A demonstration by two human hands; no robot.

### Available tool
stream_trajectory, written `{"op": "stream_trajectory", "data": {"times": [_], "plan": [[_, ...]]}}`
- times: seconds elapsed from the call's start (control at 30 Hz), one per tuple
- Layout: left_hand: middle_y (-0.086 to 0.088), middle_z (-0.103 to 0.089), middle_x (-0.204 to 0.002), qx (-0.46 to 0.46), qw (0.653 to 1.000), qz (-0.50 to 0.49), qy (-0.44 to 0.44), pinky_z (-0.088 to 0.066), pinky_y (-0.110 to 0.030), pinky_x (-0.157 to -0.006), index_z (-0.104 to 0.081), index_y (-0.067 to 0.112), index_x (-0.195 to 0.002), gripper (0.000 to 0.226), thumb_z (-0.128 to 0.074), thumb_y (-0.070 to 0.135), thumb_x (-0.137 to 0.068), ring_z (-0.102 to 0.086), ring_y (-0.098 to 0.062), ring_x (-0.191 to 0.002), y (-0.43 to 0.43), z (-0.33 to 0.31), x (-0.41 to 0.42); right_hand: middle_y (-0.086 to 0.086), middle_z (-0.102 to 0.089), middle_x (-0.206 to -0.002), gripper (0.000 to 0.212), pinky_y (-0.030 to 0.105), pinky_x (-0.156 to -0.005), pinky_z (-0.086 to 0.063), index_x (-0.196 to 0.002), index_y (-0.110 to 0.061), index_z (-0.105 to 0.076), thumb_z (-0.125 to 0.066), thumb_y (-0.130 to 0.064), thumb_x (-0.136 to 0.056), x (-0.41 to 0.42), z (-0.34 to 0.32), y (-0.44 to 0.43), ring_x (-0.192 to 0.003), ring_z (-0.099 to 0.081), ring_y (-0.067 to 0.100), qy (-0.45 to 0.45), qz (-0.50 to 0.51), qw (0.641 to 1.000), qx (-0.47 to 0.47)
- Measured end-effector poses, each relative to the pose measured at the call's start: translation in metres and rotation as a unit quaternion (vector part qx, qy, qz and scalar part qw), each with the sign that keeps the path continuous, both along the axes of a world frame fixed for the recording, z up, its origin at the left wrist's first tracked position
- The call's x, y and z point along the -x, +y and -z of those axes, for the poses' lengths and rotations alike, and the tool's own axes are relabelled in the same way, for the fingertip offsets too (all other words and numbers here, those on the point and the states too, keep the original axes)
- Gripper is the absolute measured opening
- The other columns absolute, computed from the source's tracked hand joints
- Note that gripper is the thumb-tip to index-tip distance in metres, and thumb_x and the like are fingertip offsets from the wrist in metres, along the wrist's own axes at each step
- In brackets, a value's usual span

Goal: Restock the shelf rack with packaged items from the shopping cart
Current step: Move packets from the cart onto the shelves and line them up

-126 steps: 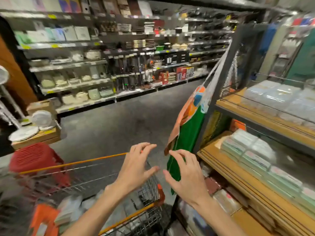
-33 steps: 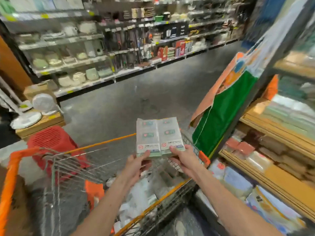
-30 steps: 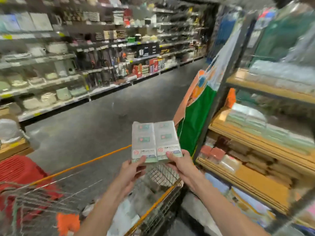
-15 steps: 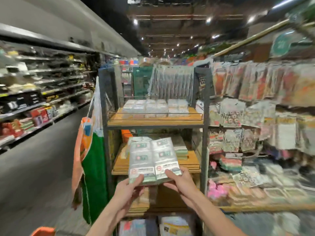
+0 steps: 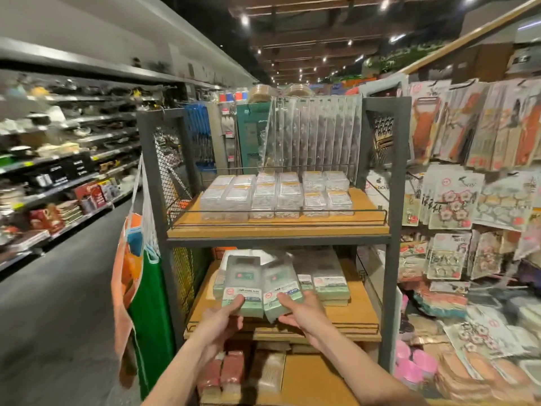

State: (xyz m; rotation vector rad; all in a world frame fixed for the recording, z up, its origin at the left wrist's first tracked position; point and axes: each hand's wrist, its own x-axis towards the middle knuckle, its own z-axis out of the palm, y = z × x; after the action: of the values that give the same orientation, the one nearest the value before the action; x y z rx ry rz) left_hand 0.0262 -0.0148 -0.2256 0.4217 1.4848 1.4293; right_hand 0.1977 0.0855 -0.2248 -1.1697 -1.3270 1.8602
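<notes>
**Packets at the middle shelf.** A pair of green-and-white packets (image 5: 244,281) was held side by side at lower centre of the frame, above the front part of the middle shelf (image 5: 361,313) of the shelf rack (image 5: 393,259) and not yet set down. The right-hand packet sat tilted and slightly overlapped its neighbour. The left hand (image 5: 222,317) and the right hand (image 5: 304,315) each took one packet by its near end only; each grip was a pinch, thumb on the printed face and fingers curled beneath. A stack of matching packets (image 5: 329,278) lay just right of the pair on the same shelf. Clear boxes (image 5: 278,197) filled the shelf above, and a green-and-orange cloth (image 5: 143,303) hung at the rack's left side. The shopping cart was out of view.

Probable faults from here: with so shallow a hold, the tilted packet could slide free. The far ends could nudge the stack askew, or a packet could snag the low front rail (image 5: 189,327) if brought in too low.
</notes>
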Motion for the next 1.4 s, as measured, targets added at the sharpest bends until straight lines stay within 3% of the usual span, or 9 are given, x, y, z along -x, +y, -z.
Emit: {"op": "stream_trajectory", "data": {"times": [0.1, 0.23, 0.3, 0.4, 0.5, 0.67, 0.97, 1.13, 1.4], "plan": [[-0.010, -0.072, -0.105, 0.035, 0.993, -0.045, 0.105, -0.058, -0.040, -0.078, -0.048, 0.011, -0.129, 0.072, -0.085, 0.028, -0.070, -0.070, -0.026, -0.090, 0.018, 0.016, 0.023, 0.002, -0.056, -0.122, 0.076, 0.035, -0.091, -0.054, -0.130, -0.021, -0.028, -0.080, -0.023, -0.076, 0.018, 0.005, 0.015, -0.094, -0.067, 0.016, -0.118, -0.006, 0.987, -0.113], [0.005, -0.068, -0.113, 0.024, 0.941, -0.006, 0.337, -0.052, -0.040, -0.095, -0.042, 0.034, -0.126, 0.105, -0.096, 0.039, -0.037, -0.065, -0.012, -0.104, 0.030, 0.021, 0.056, 0.000, -0.054, -0.126, 0.086, 0.034, -0.094, -0.045, -0.134, -0.025, -0.030, -0.085, -0.033, -0.068, 0.037, 0.011, 0.034, -0.117, -0.051, 0.019, -0.238, -0.075, 0.928, -0.277], [0.010, -0.070, -0.110, 0.025, 0.909, 0.024, 0.415, -0.053, -0.038, -0.094, -0.049, 0.029, -0.128, 0.098, -0.095, 0.040, -0.042, -0.065, -0.007, -0.103, 0.036, 0.018, 0.064, 0.003, -0.050, -0.132, 0.091, 0.032, -0.095, -0.042, -0.139, -0.019, -0.033, -0.079, -0.053, -0.067, 0.042, 0.013, 0.042, -0.122, -0.045, 0.020, -0.309, -0.082, 0.879, -0.355], [0.015, -0.069, -0.111, 0.074, 0.855, 0.054, 0.511, -0.050, -0.040, -0.096, -0.050, 0.038, -0.123, 0.086, -0.078, 0.069, -0.048, -0.064, -0.012, -0.107, 0.046, 0.027, 0.080, 0.004, -0.044, -0.129, 0.091, 0.032, -0.098, -0.039, -0.135, -0.013, -0.044, -0.062, -0.073, -0.069, 0.049, 0.021, 0.052, -0.118, -0.038, 0.020, -0.426, -0.070, 0.782, -0.450], [0.012, -0.064, -0.118, 0.147, 0.807, 0.073, 0.567, -0.041, -0.042, -0.100, -0.045, 0.044, -0.118, 0.077, -0.061, 0.085, -0.054, -0.055, -0.020, -0.116, 0.061, 0.024, 0.089, 0.005, -0.048, -0.125, 0.089, 0.033, -0.098, -0.038, -0.130, -0.011, -0.050, -0.052, -0.078, -0.072, 0.059, 0.023, 0.064, -0.116, -0.038, 0.021, -0.469, -0.058, 0.737, -0.483], [0.004, -0.057, -0.128, 0.180, 0.786, 0.083, 0.585, -0.040, -0.041, -0.097, -0.049, 0.030, -0.127, 0.068, -0.066, 0.068, -0.073, -0.047, -0.022, -0.120, 0.076, 0.015, 0.087, 0.008, -0.054, -0.126, 0.089, 0.034, -0.100, -0.038, -0.128, -0.008, -0.051, -0.051, -0.078, -0.074, 0.075, 0.024, 0.074, -0.116, -0.042, 0.022, -0.484, -0.063, 0.726, -0.485], [0.005, -0.057, -0.123, 0.098, 0.835, 0.090, 0.534, -0.048, -0.037, -0.099, -0.050, 0.025, -0.123, 0.059, -0.075, 0.050, -0.076, -0.055, -0.015, -0.115, 0.081, 0.023, 0.092, 0.008, -0.052, -0.122, 0.090, 0.031, -0.092, -0.041, -0.125, -0.010, -0.048, -0.050, -0.082, -0.071, 0.073, 0.031, 0.079, -0.110, -0.042, 0.021, -0.477, -0.048, 0.726, -0.492], [0.005, -0.042, -0.136, 0.028, 0.796, 0.041, 0.604, -0.030, -0.030, -0.108, -0.033, 0.019, -0.146, 0.077, -0.069, 0.048, -0.083, -0.036, -0.013, -0.129, 0.054, 0.014, 0.084, 0.003, -0.044, -0.118, 0.088, 0.032, -0.086, -0.046, -0.133, -0.015, -0.041, -0.050, -0.078, -0.073, 0.064, 0.022, 0.057, -0.104, -0.043, 0.018, -0.359, 0.002, 0.743, -0.565], [0.000, -0.049, -0.134, 0.113, 0.767, -0.048, 0.630, -0.031, -0.028, -0.106, -0.046, 0.021, -0.139, 0.063, -0.072, 0.037, -0.084, -0.039, -0.017, -0.128, -0.110, 0.055, 0.079, -0.003, -0.045, -0.124, 0.070, 0.036, -0.095, -0.043, -0.133, -0.024, -0.040, -0.047, -0.066, -0.078, 0.102, 0.040, -0.069, -0.115, -0.043, 0.018, -0.195, -0.230, 0.717, -0.629]]}}
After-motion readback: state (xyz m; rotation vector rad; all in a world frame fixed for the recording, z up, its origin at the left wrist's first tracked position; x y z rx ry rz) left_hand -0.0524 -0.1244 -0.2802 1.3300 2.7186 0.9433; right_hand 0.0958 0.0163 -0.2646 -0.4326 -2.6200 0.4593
